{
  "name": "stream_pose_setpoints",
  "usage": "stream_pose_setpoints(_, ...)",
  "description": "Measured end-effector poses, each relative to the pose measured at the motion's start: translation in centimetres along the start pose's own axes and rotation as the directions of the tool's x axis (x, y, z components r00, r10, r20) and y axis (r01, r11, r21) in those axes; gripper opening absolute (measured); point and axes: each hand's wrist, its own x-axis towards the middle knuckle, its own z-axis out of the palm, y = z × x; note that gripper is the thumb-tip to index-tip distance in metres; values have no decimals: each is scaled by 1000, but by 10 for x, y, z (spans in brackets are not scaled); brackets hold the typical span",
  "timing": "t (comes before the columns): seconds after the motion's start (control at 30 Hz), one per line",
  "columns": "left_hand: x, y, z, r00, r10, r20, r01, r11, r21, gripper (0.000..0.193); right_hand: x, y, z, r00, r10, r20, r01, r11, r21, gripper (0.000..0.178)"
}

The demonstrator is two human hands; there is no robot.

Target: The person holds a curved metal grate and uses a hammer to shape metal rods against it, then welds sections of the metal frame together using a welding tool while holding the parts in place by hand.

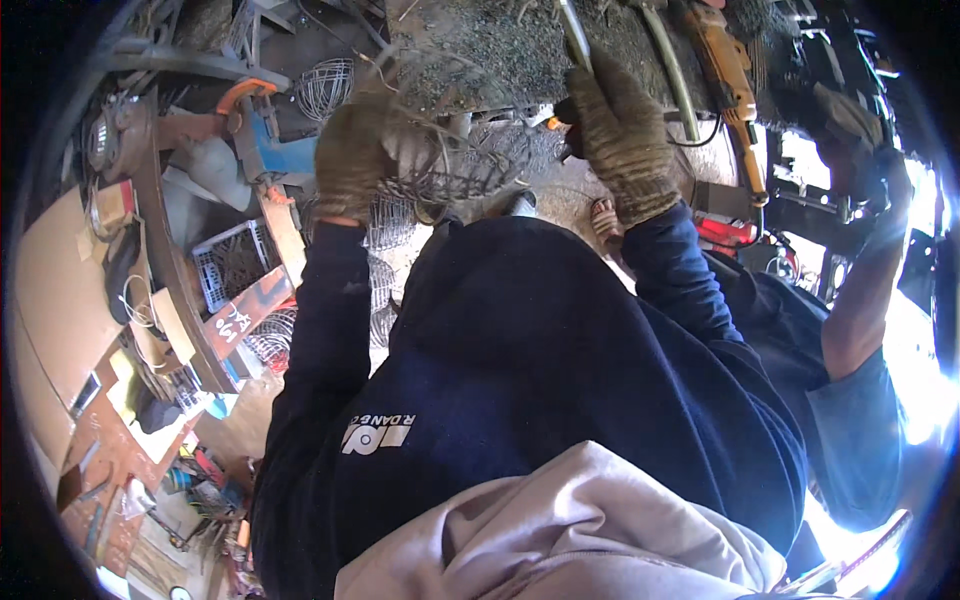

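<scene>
My left hand (352,155), in a brown knit glove and smeared by motion, is closed at the edge of a wire frame (455,180). Thin curved wires of the frame, partly blurred, spread rightward from the glove. My right hand (625,135), gloved alike, is wrapped round a tool with a shiny metal shaft (575,35) that points up and away over the worktop. The lower part of this tool is mostly hidden by the fingers, so its exact kind does not show. The dark, rough worktop (480,60) lies just beyond both hands.
A yellow power tool (730,75) with a cord rests at the right of the worktop. Another wire frame (325,88) lies at far left, near a blue machine part (275,150). A grey crate (230,265) stands left. A co-worker's arm (865,270) is close on my right.
</scene>
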Motion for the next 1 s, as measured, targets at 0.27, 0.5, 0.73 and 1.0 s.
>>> stream_pose_setpoints(0.27,9,24,-63,780,-609,143,261,109,-959,53,-23,35,-28,973,204,-105,-175,956,235,37)
stream_pose_setpoints(0.5,9,23,-60,812,-565,148,288,166,-943,65,-30,48,-20,963,264,-60,-250,951,184,44)
stream_pose_setpoints(0.73,-11,-6,-41,916,-395,73,345,678,-650,66,-25,62,-14,965,260,-26,-254,956,145,52)
stream_pose_setpoints(1.0,-11,-1,-34,982,-121,-148,90,975,-205,52,-22,57,-18,962,273,29,-274,957,92,52)
